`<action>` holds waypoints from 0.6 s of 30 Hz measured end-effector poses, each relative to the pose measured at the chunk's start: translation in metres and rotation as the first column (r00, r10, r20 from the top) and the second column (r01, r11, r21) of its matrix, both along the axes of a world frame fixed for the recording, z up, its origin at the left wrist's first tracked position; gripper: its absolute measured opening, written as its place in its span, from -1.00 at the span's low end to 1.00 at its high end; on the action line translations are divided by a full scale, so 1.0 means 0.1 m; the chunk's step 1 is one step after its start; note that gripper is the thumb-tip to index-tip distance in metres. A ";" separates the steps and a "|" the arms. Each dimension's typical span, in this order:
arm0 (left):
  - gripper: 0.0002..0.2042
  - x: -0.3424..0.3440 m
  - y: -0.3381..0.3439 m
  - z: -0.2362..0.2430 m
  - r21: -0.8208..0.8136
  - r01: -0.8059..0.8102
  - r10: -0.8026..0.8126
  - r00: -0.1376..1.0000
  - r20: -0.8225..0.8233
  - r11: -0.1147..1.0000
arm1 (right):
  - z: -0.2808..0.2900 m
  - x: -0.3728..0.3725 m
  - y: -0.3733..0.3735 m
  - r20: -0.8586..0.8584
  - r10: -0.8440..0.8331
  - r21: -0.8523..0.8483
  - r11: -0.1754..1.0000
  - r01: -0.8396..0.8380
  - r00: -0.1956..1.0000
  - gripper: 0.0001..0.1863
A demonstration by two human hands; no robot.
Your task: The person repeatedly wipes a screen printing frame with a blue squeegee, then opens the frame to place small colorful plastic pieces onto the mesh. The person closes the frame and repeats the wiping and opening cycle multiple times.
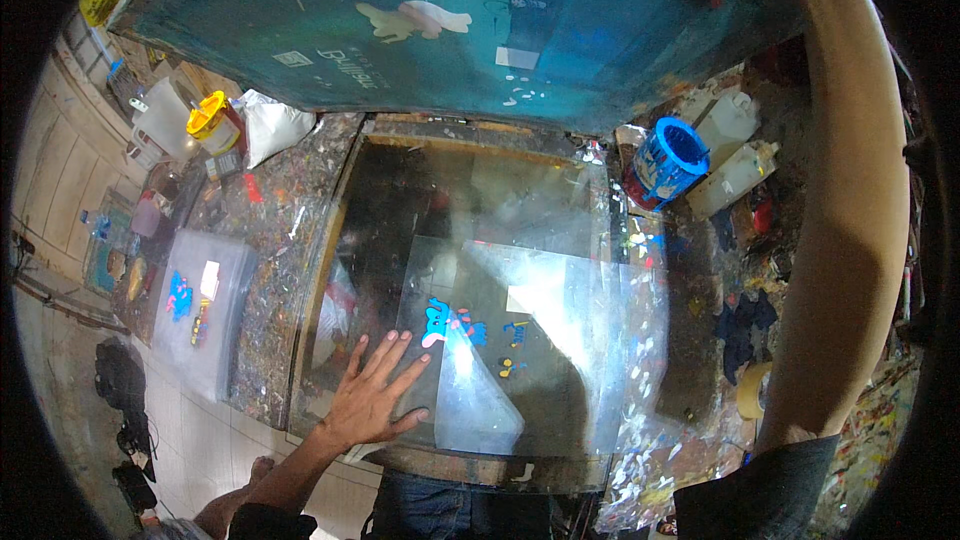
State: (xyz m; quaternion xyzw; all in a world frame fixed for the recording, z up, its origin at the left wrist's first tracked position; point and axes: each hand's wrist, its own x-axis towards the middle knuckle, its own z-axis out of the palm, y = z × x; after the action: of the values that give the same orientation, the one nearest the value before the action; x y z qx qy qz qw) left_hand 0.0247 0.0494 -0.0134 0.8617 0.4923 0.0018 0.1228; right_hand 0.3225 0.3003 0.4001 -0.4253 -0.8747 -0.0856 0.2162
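My left hand (pixel 374 392) lies flat with its fingers spread, pressing near the left edge of a clear plastic sheet (pixel 610 380). Small blue, pink and yellow prints (pixel 437 324) show on the sheet, just right of my fingertips. Under it is a glass-topped work surface (pixel 375 200) in a wooden frame, with bright glare over the middle. Beyond it a teal printing screen (pixel 300 20) stands tilted up, with a pale cartoon-like shape and lettering in its mesh. My right arm reaches up along the right side, and its hand is out of the picture.
At left lies a stack of clear printed sheets (pixel 230 290). Behind it stand a yellow-rimmed tub (pixel 213 123), a white jug (pixel 165 118) and a white bag (pixel 277 128). A blue-smeared paint bucket (pixel 665 165) and plastic jugs (pixel 733 180) are at right, above a tape roll (pixel 752 390).
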 end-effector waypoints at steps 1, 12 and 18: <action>-0.20 0.01 -0.01 0.01 0.008 0.000 0.000 1.000 0.009 1.000 | 0.00 -0.01 0.00 -0.042 -0.028 -0.028 0.999 0.026 0.999 -0.43; -0.15 -0.06 -0.03 -0.09 0.043 0.023 -0.025 0.999 0.048 0.999 | 0.03 -0.15 -0.06 0.004 -0.102 -0.100 0.990 0.102 0.995 -0.47; -0.07 0.87 -0.34 0.19 0.015 -0.049 0.041 0.937 0.346 0.999 | 0.08 -0.16 0.03 0.115 -0.187 -0.050 0.980 0.194 0.975 -0.48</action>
State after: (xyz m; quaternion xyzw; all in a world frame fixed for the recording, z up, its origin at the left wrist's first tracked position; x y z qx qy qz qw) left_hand 0.1121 0.0153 0.0056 0.8380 0.4826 0.1614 0.1973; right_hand 0.3067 0.3035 0.4080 -0.5084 -0.8426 -0.1024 0.1453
